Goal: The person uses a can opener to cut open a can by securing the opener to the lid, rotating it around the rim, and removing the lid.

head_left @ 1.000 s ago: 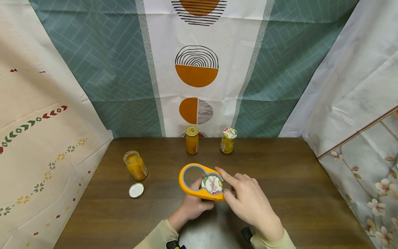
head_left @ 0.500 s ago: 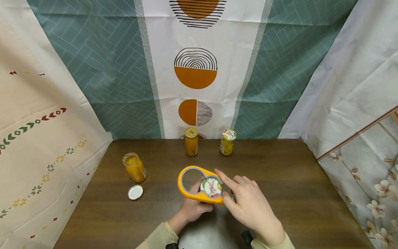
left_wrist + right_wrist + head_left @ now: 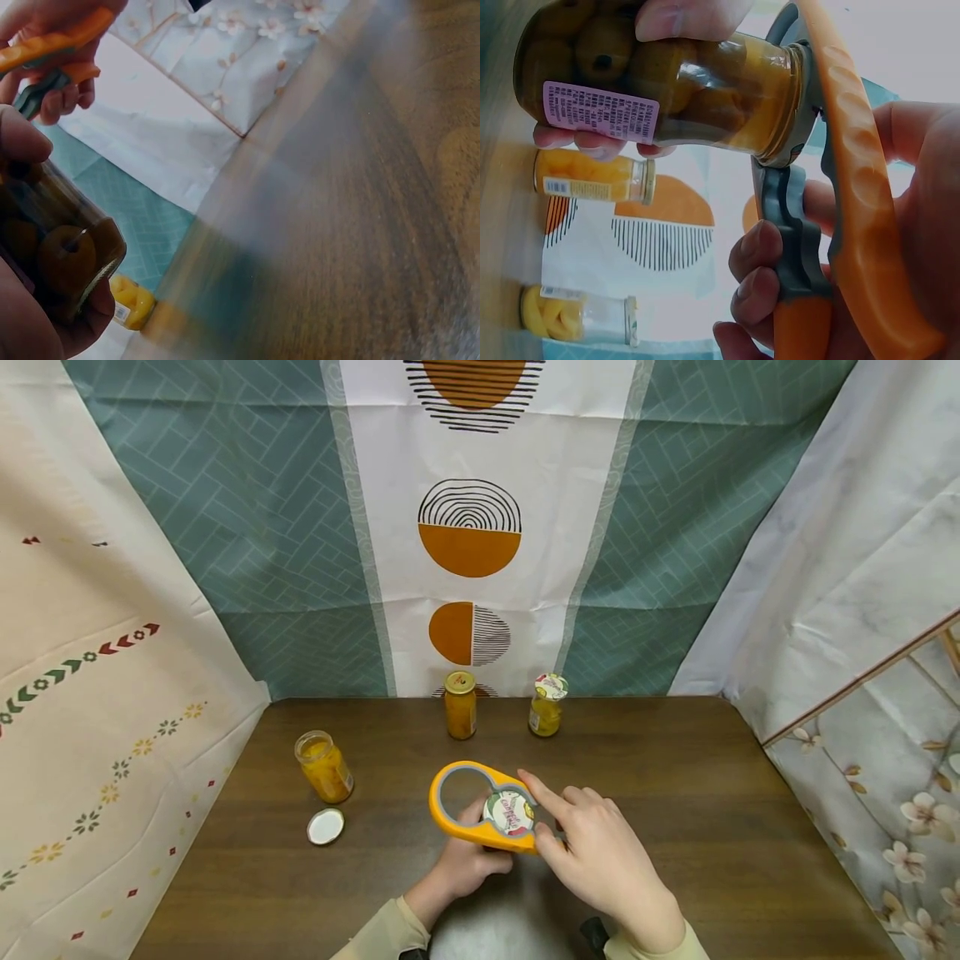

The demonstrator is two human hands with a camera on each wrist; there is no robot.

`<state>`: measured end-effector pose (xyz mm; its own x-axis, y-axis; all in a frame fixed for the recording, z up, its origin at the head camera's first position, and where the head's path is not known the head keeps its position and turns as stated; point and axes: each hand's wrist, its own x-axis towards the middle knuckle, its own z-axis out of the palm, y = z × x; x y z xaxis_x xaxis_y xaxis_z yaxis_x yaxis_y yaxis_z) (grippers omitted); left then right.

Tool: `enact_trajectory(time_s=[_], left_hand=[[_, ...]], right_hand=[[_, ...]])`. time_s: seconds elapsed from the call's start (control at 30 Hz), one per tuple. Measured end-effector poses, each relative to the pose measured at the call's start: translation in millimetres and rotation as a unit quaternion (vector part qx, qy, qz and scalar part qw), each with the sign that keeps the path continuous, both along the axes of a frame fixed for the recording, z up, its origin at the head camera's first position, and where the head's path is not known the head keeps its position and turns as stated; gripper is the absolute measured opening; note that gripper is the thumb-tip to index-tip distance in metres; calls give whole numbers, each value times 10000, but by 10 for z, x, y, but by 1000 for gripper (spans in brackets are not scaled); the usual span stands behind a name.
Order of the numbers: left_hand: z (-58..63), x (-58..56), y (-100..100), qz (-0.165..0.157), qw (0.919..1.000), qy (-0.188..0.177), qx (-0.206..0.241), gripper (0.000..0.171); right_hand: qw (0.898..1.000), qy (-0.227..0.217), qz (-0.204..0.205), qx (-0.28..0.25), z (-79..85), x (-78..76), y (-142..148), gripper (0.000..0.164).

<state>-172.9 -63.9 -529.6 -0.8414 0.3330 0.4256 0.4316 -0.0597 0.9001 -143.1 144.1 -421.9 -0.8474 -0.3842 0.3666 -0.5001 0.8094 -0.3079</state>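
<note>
My left hand (image 3: 467, 862) grips a glass jar (image 3: 705, 94) of dark round fruits, its pink label showing in the right wrist view. On top of the jar is a patterned lid (image 3: 508, 812) in white, green and red. An orange-and-grey jar opener (image 3: 480, 836) sits around this lid, one of its two rings encircling it and the larger one open to the left. With my right hand (image 3: 600, 852) I hold the opener's handles, fingers (image 3: 756, 251) curled round the lower one. The jar's lower part is hidden under the opener in the head view.
A lidless jar of yellow fruit (image 3: 327, 770) stands on the left of the wooden table (image 3: 675, 793), with a white lid (image 3: 326, 827) lying in front of it. At the back stand a gold-lidded jar (image 3: 461, 710) and a smaller jar with a patterned lid (image 3: 545, 714).
The head view has tipped up slightly, so everything sits a little lower in it. Both hands, the jar and the jar opener keep practically the same position.
</note>
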Motion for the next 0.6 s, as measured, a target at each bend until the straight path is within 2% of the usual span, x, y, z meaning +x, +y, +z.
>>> enact_trajectory(time_s=[0.6], left_hand=[[-9, 52, 5, 179, 9994, -216, -190, 67]], right_hand=[[9998, -145, -96, 37, 1, 44, -1, 68]])
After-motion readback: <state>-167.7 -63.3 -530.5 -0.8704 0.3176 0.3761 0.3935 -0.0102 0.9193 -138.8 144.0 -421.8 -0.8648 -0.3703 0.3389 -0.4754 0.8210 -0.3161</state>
